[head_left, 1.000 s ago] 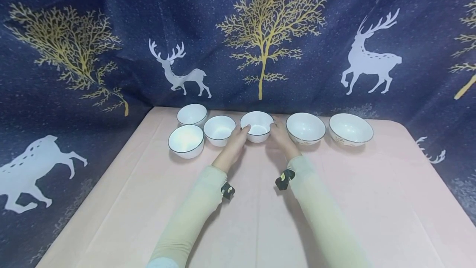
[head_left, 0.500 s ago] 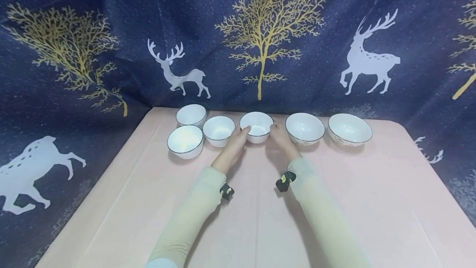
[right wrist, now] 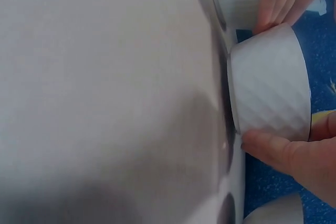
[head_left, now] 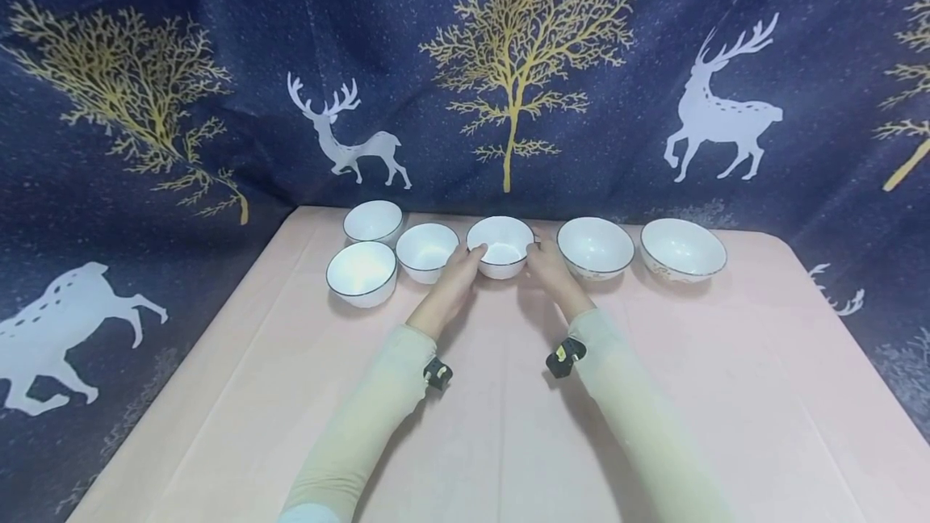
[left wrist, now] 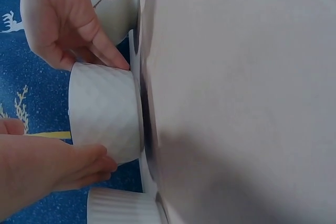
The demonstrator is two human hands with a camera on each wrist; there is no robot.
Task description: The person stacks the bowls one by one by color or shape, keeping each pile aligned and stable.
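Note:
A white bowl with a dark rim stands upright at the middle of the row, between both hands. The left hand grips its left side, thumb at the rim and fingers against the outer wall. On the opposite side the right hand holds it in the same way. Both wrist views show the diamond-textured wall of this bowl low over or on the table; which of the two I cannot tell. A smaller-looking white bowl stands just left of the left hand, and a larger bowl just right of the right hand.
At the left, one white bowl stands behind another. A wide bowl with a floral outside is at the right end. The pink-covered table backs onto a dark blue cloth with deer and trees.
Both hands keep their hold on the middle bowl, which stays in place. The forearms have spread slightly apart at the wrists.

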